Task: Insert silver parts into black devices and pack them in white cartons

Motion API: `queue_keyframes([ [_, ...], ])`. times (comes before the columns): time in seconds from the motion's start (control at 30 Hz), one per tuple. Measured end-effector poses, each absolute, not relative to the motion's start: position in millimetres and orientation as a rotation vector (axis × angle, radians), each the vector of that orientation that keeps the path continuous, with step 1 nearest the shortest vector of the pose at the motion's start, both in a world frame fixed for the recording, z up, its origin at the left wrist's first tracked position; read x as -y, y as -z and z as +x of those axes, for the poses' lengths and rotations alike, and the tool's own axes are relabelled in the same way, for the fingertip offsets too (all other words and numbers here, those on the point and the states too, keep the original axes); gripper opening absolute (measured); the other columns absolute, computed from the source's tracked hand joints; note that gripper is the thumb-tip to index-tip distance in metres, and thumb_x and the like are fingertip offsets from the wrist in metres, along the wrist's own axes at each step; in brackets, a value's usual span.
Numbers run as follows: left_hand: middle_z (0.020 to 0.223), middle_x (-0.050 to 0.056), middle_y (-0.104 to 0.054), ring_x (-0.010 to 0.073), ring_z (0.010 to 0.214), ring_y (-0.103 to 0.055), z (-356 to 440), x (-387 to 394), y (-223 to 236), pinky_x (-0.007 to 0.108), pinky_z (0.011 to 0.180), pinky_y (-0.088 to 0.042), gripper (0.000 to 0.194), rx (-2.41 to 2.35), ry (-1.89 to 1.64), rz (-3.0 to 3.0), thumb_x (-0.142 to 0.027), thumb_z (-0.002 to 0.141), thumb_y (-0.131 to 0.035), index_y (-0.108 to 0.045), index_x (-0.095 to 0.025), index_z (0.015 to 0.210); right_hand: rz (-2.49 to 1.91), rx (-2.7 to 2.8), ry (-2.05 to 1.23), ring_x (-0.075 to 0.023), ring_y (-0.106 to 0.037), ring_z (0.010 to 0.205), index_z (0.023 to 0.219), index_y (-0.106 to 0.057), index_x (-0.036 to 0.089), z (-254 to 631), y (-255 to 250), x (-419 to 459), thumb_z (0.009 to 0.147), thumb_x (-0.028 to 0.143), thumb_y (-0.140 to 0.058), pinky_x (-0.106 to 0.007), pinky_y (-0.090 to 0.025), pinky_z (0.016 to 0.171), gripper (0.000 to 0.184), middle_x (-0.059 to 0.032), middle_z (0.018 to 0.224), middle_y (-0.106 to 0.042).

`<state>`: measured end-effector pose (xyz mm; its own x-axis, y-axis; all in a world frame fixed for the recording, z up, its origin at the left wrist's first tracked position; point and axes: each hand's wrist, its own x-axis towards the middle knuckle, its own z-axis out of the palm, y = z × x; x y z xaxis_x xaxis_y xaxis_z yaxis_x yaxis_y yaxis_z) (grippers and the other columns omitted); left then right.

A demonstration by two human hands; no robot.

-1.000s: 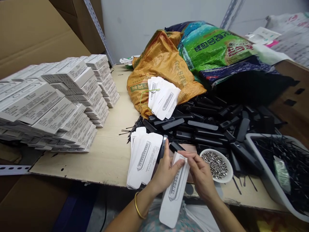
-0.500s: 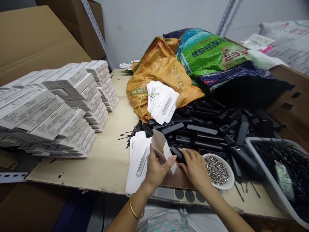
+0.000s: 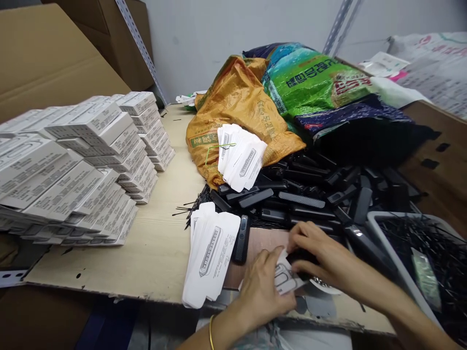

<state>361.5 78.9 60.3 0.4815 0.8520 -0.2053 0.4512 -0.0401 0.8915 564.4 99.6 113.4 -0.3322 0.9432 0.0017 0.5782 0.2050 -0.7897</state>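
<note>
My left hand (image 3: 265,288) is closed round a small white printed box (image 3: 285,278) held tilted low over the table edge. At the box's far end, my right hand (image 3: 316,249) is curled with its fingers against the opening. A dark object shows between those fingers, apparently partly in the box; its shape is mostly hidden. To the left lies a stack of flat white cartons (image 3: 211,255) printed with a clipper-like drawing. Beside it rests a slim black handheld device (image 3: 241,240). My right hand covers most of a white bowl (image 3: 326,287) of small metal pieces.
Stacked white boxes (image 3: 98,180) fill the table's left. Behind are an orange sack (image 3: 237,107), more flat cartons (image 3: 243,163) and a green bag (image 3: 314,80). Black devices (image 3: 302,199) are heaped centre right, beside a grey bin (image 3: 390,248) of thin black pieces.
Both hands have moved right and toward me. The box has turned from upright to lying over, with its printed face up. The black device beside the flat cartons has come into view.
</note>
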Motion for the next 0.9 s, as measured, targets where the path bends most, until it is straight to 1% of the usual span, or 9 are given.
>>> queue_keyframes([
  [0.07,0.122,0.011,-0.057,0.0314,0.113,-0.054,363.0,-74.3,-58.6,0.043,0.1,-0.043,0.077,-1.115,-0.59,1.595,-0.018,0.061,-0.071,-0.048,-0.021,0.134,-1.334,1.675,-0.995,-0.0226,-0.059,0.09,0.078,-0.064,0.024,541.0,-103.2,-110.1,0.086,0.041,-0.06,-0.033,-0.048,0.076,0.019,-0.0061,0.094,-0.064],
  [0.17,0.137,0.012,-0.05,0.0306,0.127,-0.046,360.0,-76.3,-58.3,0.044,0.111,-0.033,0.075,-1.225,-0.827,1.454,-0.02,0.067,-0.07,-0.042,-0.02,0.137,-1.418,1.424,-0.847,-0.0205,-0.057,0.078,0.077,-0.061,0.022,525.3,-69.4,-135.4,0.097,0.043,-0.036,-0.032,-0.045,0.071,0.038,-0.0051,0.082,-0.063],
  [0.23,0.142,0.013,-0.046,0.0313,0.134,-0.039,357.8,-82.4,-59.1,0.046,0.115,-0.028,0.077,-1.282,-0.933,1.416,-0.022,0.07,-0.07,-0.038,-0.019,0.139,-1.595,1.767,-0.642,-0.0227,-0.055,0.078,0.073,-0.061,0.021,522.1,-44.8,-147.9,0.094,0.034,-0.044,-0.033,-0.042,0.071,0.03,-0.0064,0.077,-0.062],
  [0.33,0.143,0.012,-0.046,0.0305,0.136,-0.037,358.7,-92.2,-58.9,0.047,0.116,-0.026,0.076,-1.279,-0.991,1.453,-0.021,0.072,-0.068,-0.035,-0.019,0.141,-1.729,2.312,-0.285,-0.0251,-0.053,0.082,0.076,-0.062,0.019,516.6,-20.4,-153.4,0.089,0.018,-0.049,-0.035,-0.037,0.071,0.019,-0.01,0.083,-0.063],
  [0.47,0.144,0.012,-0.045,0.0284,0.134,-0.041,364.5,-98.3,-54.2,0.046,0.115,-0.028,0.074,-1.224,-0.959,1.547,-0.016,0.073,-0.064,-0.034,-0.019,0.141,-1.76,2.394,-0.142,-0.0245,-0.052,0.08,0.073,-0.06,0.02,515.9,-13.4,-153.9,0.088,0.016,-0.049,-0.034,-0.036,0.069,0.019,-0.0093,0.081,-0.063],
  [0.6,0.141,0.013,-0.048,0.0271,0.131,-0.044,367.1,-99.9,-50.7,0.044,0.112,-0.032,0.072,-1.261,-0.917,1.519,-0.019,0.076,-0.064,-0.035,-0.017,0.141,-1.753,2.034,-0.357,-0.0219,-0.057,0.071,0.075,-0.056,0.021,543.9,-32.7,-154.0,0.088,0.021,-0.046,-0.031,-0.04,0.065,0.016,-0.006,0.075,-0.064],
  [0.73,0.148,0.011,-0.04,0.0269,0.137,-0.036,368.7,-100.0,-50.3,0.044,0.116,-0.026,0.078,-1.25,-0.923,1.507,-0.018,0.076,-0.063,-0.029,-0.019,0.146,-1.692,1.704,-0.367,-0.0194,-0.057,0.06,0.082,-0.058,0.025,583.0,-88.5,-136.0,0.09,0.038,-0.048,-0.031,-0.04,0.059,0.019,-0.0019,0.07,-0.063],
  [0.8,0.151,0.01,-0.036,0.0263,0.14,-0.032,370.6,-98.9,-50.6,0.043,0.118,-0.021,0.08,-1.202,-0.937,1.53,-0.014,0.075,-0.063,-0.028,-0.02,0.147,-1.598,1.868,-0.323,-0.02,-0.057,0.066,0.084,-0.06,0.025,589.4,-118.8,-124.3,0.09,0.039,-0.049,-0.031,-0.04,0.061,0.019,-0.0034,0.076,-0.064],
  [0.9,0.153,0.009,-0.033,0.0246,0.142,-0.028,373.0,-96.9,-51.4,0.042,0.119,-0.019,0.079,-1.117,-0.933,1.593,-0.014,0.077,-0.061,-0.026,-0.021,0.148,-1.338,2.333,-0.388,-0.0203,-0.054,0.074,0.079,-0.062,0.025,576.9,-142.8,-114.6,0.094,0.03,-0.044,-0.033,-0.04,0.066,0.023,-0.0043,0.078,-0.062],
])
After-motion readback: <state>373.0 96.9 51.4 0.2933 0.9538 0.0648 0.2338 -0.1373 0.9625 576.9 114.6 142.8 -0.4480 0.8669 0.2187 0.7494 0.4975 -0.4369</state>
